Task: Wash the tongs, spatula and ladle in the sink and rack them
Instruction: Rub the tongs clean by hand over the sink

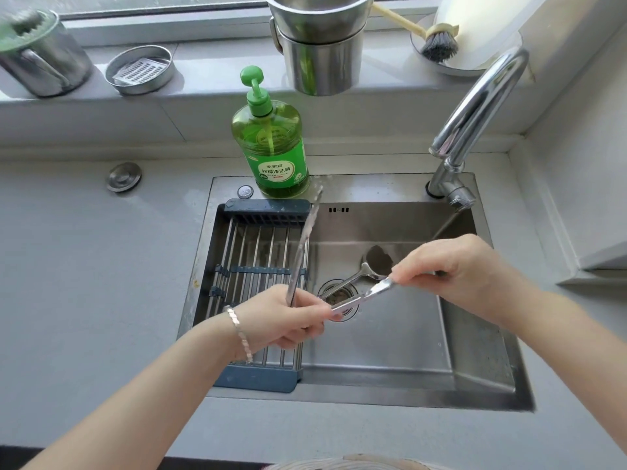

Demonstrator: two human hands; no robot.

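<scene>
Steel tongs [305, 239] are spread wide above the sink [390, 351]. My left hand [288, 320] grips their hinge end, over the front of the rack [261, 252]. One arm points up and away toward the soap bottle. The other arm runs right to my right hand [451, 269], whose fingers pinch its tip. Under my right hand a ladle [373, 262] lies in the basin, bowl at the back, handle reaching over the drain [339, 296]. I see no spatula. No stream of water is clearly visible.
A green dish soap bottle [271, 144] stands on the sink's back rim. The faucet [475, 123] arches at the back right. Steel pots [319, 39], a cup [44, 59], a round tin [140, 69] and a brush [437, 42] sit on the windowsill.
</scene>
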